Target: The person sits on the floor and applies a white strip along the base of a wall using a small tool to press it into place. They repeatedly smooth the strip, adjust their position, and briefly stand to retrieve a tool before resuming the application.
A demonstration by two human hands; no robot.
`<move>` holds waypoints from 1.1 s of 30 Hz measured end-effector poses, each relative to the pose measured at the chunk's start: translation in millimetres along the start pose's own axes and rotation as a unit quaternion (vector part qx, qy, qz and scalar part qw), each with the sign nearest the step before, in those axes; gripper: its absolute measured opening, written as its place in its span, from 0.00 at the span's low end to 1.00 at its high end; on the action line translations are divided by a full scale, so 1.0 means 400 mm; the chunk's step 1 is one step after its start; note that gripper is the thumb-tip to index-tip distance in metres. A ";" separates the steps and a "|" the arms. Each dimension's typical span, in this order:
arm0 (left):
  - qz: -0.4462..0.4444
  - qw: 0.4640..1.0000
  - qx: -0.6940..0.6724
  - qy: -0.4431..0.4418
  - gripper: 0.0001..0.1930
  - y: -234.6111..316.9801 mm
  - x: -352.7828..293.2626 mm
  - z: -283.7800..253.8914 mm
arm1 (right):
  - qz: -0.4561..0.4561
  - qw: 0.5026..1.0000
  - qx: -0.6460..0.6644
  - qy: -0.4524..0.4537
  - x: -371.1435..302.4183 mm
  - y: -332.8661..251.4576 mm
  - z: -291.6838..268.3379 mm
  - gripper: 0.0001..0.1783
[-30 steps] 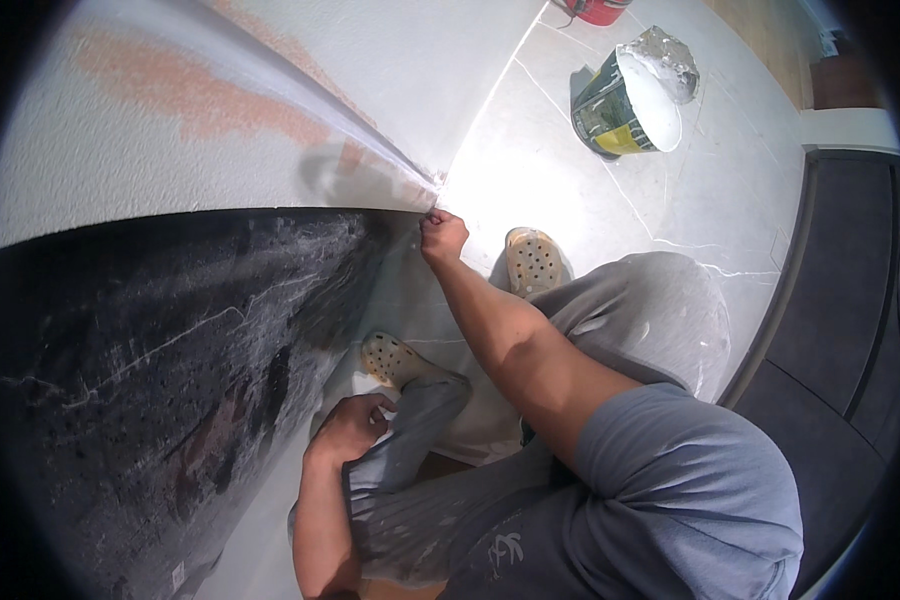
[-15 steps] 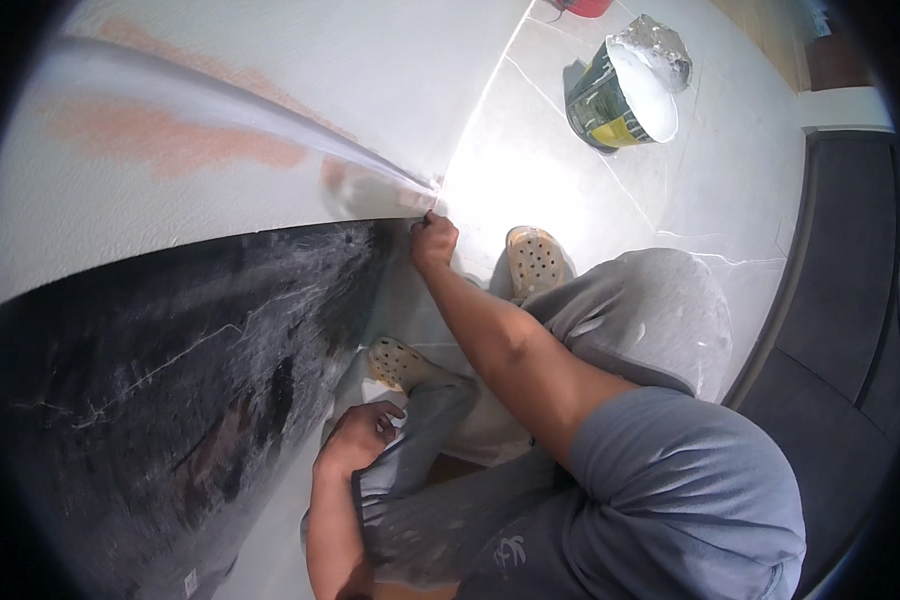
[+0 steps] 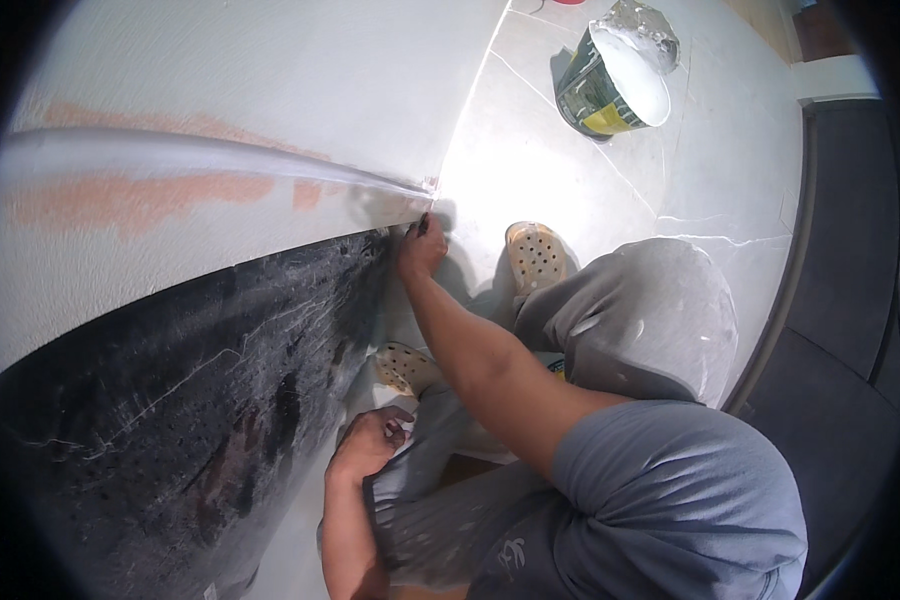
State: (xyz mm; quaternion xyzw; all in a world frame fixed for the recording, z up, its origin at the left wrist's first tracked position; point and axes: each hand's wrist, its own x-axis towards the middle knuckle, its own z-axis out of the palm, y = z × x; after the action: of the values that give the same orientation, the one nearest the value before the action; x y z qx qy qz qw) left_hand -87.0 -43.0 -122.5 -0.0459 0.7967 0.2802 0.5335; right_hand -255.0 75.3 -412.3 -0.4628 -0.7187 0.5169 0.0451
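Observation:
My right hand (image 3: pixel 423 246) reaches to the low corner where the white wall (image 3: pixel 210 70) meets the floor. Its fingers are drawn together at the end of the wall's lower edge, beside the dark panel; a small dark bit shows at the fingertips, too small to name. A pale grey groove (image 3: pixel 220 156) runs along the wall to this corner, with pinkish patches on both sides. Close to my leg, my left hand (image 3: pixel 368 442) hangs with fingers loosely bent and apart, and nothing shows in it. The black marbled panel (image 3: pixel 170 400) stands to its left.
A dark green bucket (image 3: pixel 592 92) with white paste on its rim stands on the light tiled floor (image 3: pixel 570 185), a paste-smeared bag at its mouth. My beige clogs (image 3: pixel 536 258) are on the floor near my hands. Dark grey panels (image 3: pixel 840 240) line the right side.
The view has shifted a little. My right hand has moved slightly left and down at the corner, with its wrist turned. My left hand stays near my leg, its fingers a bit changed.

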 end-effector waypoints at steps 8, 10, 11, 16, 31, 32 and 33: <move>-0.052 0.997 -0.050 0.015 0.12 -0.106 0.011 0.043 | 0.020 0.999 0.015 -0.022 -0.028 -0.009 0.017 0.29; -0.059 0.996 -0.037 0.051 0.12 -0.135 0.010 0.059 | 0.087 0.994 0.027 -0.056 -0.006 -0.008 0.018 0.28; -0.067 0.994 -0.038 0.071 0.12 -0.144 0.003 0.064 | 0.063 0.996 0.034 -0.050 0.004 -0.008 0.017 0.27; -0.129 0.977 0.050 0.163 0.13 -0.095 -0.177 0.057 | 0.045 0.996 -0.008 -0.080 0.011 -0.006 -0.007 0.25; -0.106 0.870 0.174 0.450 0.27 -0.020 -0.459 0.209 | 0.145 0.937 -0.082 -0.306 0.008 -0.074 -0.067 0.55; -0.100 0.867 0.177 0.455 0.27 -0.020 -0.459 0.205 | 0.142 0.945 -0.061 -0.288 0.012 -0.075 -0.070 0.56; -0.107 0.869 0.175 0.451 0.27 -0.019 -0.458 0.201 | 0.147 0.938 -0.050 -0.309 0.016 -0.075 -0.072 0.57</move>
State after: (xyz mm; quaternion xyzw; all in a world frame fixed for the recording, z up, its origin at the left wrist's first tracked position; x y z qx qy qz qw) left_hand 60.2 -50.9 12.7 -0.1579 0.9768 0.0262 0.1420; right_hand -261.5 99.0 -378.2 -0.3823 -0.6462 0.5988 -0.2788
